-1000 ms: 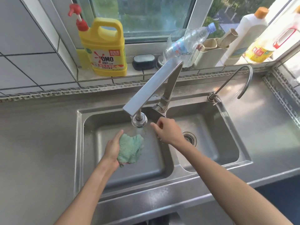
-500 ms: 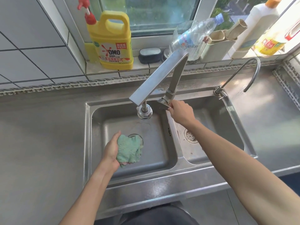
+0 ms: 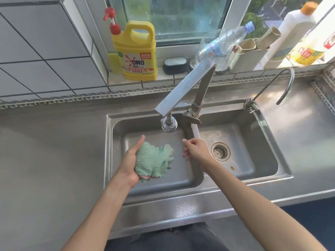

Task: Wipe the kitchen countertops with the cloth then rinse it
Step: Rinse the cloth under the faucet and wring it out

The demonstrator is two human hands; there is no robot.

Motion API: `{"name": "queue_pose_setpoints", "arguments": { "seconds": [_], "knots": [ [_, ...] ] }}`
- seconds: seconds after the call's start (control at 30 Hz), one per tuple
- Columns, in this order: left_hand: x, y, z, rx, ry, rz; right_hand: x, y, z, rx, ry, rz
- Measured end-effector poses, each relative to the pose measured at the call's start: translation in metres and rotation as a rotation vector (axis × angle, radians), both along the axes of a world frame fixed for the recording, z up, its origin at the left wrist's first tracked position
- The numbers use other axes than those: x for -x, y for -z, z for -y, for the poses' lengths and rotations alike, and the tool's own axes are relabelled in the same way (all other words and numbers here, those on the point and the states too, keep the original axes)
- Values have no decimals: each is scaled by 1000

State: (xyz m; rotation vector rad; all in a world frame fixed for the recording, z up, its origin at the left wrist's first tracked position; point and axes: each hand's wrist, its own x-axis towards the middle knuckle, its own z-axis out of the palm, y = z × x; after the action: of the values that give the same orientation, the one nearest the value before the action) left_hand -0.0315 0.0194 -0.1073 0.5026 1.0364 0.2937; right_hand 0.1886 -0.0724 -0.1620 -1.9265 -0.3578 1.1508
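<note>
The left hand cupped the bunched green cloth over the left basin of the sink, fingers curled around it. The tap hung just above. Further right, the right hand was empty, fingers loosely curled.

Windowsill, upper centre: yellow detergent jug with red pump top, upright. Just right of it, a dark soap dish. Further right, a clear plastic bottle with a blue cap, tilted, leaning toward a beige holder with rolled items sticking out of it. Upper right: white bottle with orange cap, upright; beside it at the frame edge, a yellow-labelled jug, partly cut off. Upper left: white wall tiles with dark grout. Top centre: window showing blurred greenery. Right of centre: thin curved tap, apart from the main one.
</note>
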Motion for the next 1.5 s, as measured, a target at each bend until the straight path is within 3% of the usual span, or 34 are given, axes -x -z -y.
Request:
{"name": "queue_pose_setpoints", "arguments": {
  "seconds": [0.23,0.37,0.43,0.5,0.6,0.67,0.7,0.77,0.87,0.93,1.0,1.1,1.17,1.27,1.33,1.43,1.5],
  "knots": [
    [8,-20,-1,-24,110,112,63,-4,-3,-173,-99,-704],
    [16,-22,-8,-148,153,42,82,-23,-11,-261,-79,-849],
    [20,-19,-12,-356,95,-139,87,-31,-13,-263,-103,-806],
    [23,-14,-15,-699,91,-335,93,-38,-15,-239,-144,-746],
    [23,-8,-13,-1293,277,-560,103,-48,-24,-195,-176,-674],
    [21,-10,-9,-1479,428,-639,109,-55,-33,-179,-161,-609],
    [19,-12,-7,-1479,491,-646,111,-57,-36,-172,-151,-564],
    [20,-18,-5,-1283,604,-574,111,-59,-35,-168,-153,-477],
    [28,-32,-6,-768,738,-247,108,-54,-26,-240,-203,-449],
    [36,-37,-11,-619,722,-82,104,-53,-22,-292,-217,-486],
    [40,-39,-17,-582,499,-55,98,-57,-21,-335,-226,-553],
    [41,-35,-27,-747,134,-307,91,-65,-21,-338,-217,-588],
    [38,-32,-35,-742,159,-353,91,-71,-25,-359,-243,-619],
    [32,-30,-44,-355,376,41,97,-83,-33,-382,-299,-742],
    [29,-29,-47,-137,410,289,105,-89,-37,-367,-335,-859],
    [21,-27,-50,-70,402,439,116,-94,-40,-398,-343,-1017],
    [15,-32,-51,-84,430,396,121,-96,-40,-401,-310,-1060]
  ]
}}
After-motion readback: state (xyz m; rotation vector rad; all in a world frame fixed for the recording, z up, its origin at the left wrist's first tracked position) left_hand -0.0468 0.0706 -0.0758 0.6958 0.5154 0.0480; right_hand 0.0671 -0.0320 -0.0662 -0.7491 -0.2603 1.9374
